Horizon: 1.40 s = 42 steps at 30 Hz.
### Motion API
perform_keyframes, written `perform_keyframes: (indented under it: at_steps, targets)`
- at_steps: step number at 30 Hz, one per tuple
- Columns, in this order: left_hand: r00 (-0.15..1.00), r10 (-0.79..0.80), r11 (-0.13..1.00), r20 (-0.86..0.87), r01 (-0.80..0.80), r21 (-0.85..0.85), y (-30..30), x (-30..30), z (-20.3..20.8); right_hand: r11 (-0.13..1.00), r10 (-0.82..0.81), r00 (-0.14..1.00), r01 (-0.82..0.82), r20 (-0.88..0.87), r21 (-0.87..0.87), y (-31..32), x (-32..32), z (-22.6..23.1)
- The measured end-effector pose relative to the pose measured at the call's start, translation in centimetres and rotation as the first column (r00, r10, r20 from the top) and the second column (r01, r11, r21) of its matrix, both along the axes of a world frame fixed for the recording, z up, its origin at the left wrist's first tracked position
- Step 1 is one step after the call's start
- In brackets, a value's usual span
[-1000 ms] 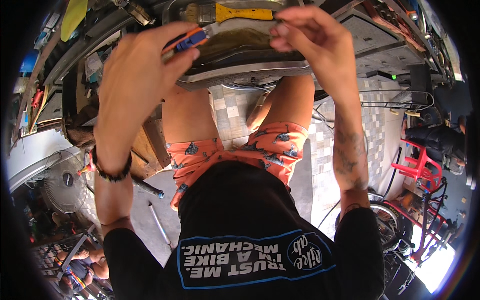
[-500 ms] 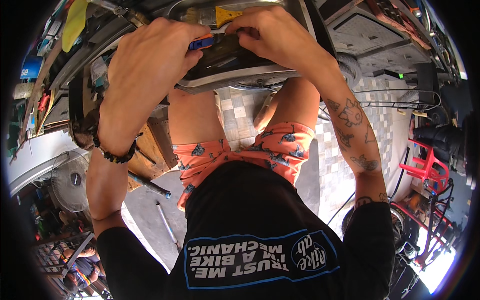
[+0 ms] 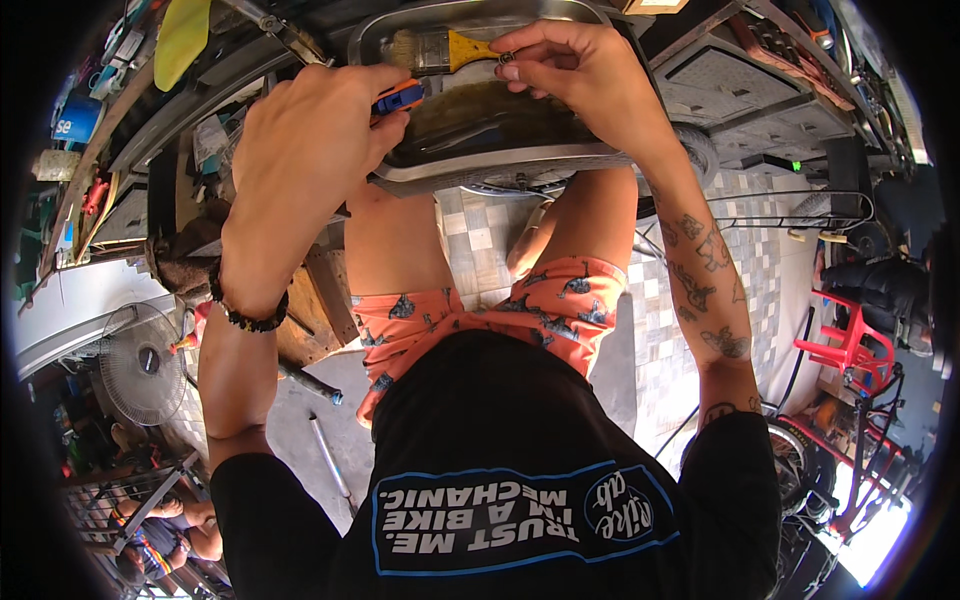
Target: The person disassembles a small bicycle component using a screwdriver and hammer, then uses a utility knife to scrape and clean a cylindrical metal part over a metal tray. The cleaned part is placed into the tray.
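Note:
Both my hands are over a shallow metal tray [image 3: 500, 165] holding dark liquid, at the top of the view. My left hand [image 3: 310, 150] is shut on a tool with a blue and orange handle [image 3: 400, 97], held at the tray's left edge. My right hand [image 3: 590, 75] pinches a small metal part [image 3: 507, 57] between its fingertips, above the tray. A brush with a yellow handle [image 3: 440, 48] lies in the tray, its handle end right beside that part. The tool's tip is hidden by my fingers.
Below the tray are my knees in orange shorts and a tiled floor [image 3: 480, 235]. A fan [image 3: 140, 365] stands at the left and a red plastic chair [image 3: 850, 345] at the right. A metal rod [image 3: 330, 460] lies on the floor, and a cluttered bench [image 3: 120, 150] runs along the left.
My right hand closed in on the left one over the tray, then drew back to the right, uncovering the brush. My left hand has kept its grip on the tool.

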State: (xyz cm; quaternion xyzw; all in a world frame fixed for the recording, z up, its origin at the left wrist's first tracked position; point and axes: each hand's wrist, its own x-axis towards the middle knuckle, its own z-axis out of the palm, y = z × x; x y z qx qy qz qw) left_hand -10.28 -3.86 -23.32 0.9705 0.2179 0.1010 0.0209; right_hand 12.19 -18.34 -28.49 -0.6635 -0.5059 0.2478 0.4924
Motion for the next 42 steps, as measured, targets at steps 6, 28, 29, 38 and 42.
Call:
perform_keyframes:
  at_steps: [6, 28, 29, 38, 42]
  targets:
    - [1.0, 0.007, 0.999, 0.026, -0.008, 0.035, 0.2, -0.5, 0.1, 0.999, 0.024, 0.999, -0.023, -0.033, 0.03, 0.1, -0.3, -0.3]
    - [0.998, -0.057, 0.977, -0.011, 0.058, 0.204, 0.5, -1.9, 0.3, 0.998, 0.059, 0.992, -0.061, 0.116, 0.017, 4.4, -5.1, -2.5]
    - [0.998, -0.057, 0.974, -0.012, 0.058, 0.218, 0.5, -1.9, 0.3, 0.998, 0.052, 0.992, -0.054, 0.118, 0.012, 4.5, -5.2, -2.6]
    - [0.994, 0.054, 0.967, -0.095, -0.028, 0.255, -0.4, -2.3, 2.2, 0.997, 0.068, 0.995, -0.07, 0.078, 0.028, 5.3, -6.5, -2.7]
    - [0.995, 0.073, 0.974, -0.069, -0.056, 0.219, -0.4, -2.8, 2.5, 0.998, 0.051, 0.989, -0.046, 0.136, -0.039, 5.3, -6.5, -2.3]
